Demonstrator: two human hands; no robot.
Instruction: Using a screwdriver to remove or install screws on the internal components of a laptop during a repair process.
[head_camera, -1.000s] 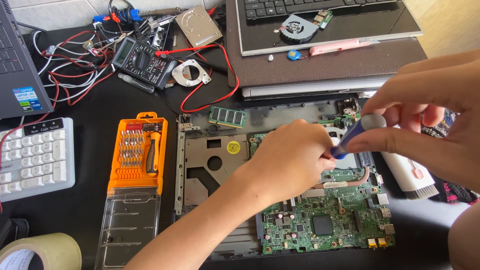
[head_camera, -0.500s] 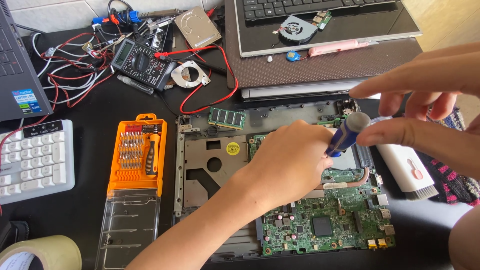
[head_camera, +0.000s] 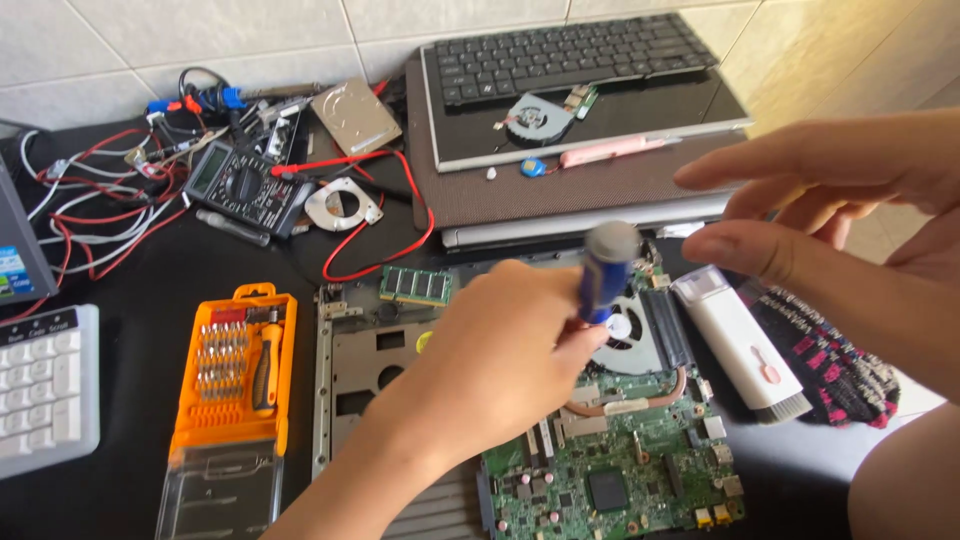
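— Look at the opened laptop chassis (head_camera: 350, 370) on the black table (head_camera: 130, 270). The green motherboard (head_camera: 620, 470) lies bare in it, and that is the big thing at risk. The left hand (head_camera: 500, 360) rests right on top of it, fingers curled around the lower shaft of a blue-handled screwdriver (head_camera: 603, 275).

— So the driver stands upright over the cooling fan (head_camera: 630, 335)?

— Nearly upright, tip hidden behind the fingers, somewhere at the fan's edge. The right hand (head_camera: 800, 200) hovers just beside the grey cap, fingers spread and holding nothing. With only one hand on it, I judge the driver could tip or skid off the screw and scratch the board.

— And the copper heat pipe (head_camera: 640, 398)?

— It curves just below the fan, close enough for a slipped tip to dent it. Bare palm pressure on the board could also flex it or pass static, I think.

— What about the white cleaning brush (head_camera: 740, 345)?

— It lies touching the chassis's right edge, beside a dark knitted cloth (head_camera: 830, 360). A sweeping right forearm could knock it onto the board.

— Smaller things?

— The memory module (head_camera: 415, 285) sits loose just above the chassis, and the orange bit set (head_camera: 235, 365) lies open to the left. A loosened screw is the smallest worry: it could roll among the red leads (head_camera: 385, 225) and vanish.
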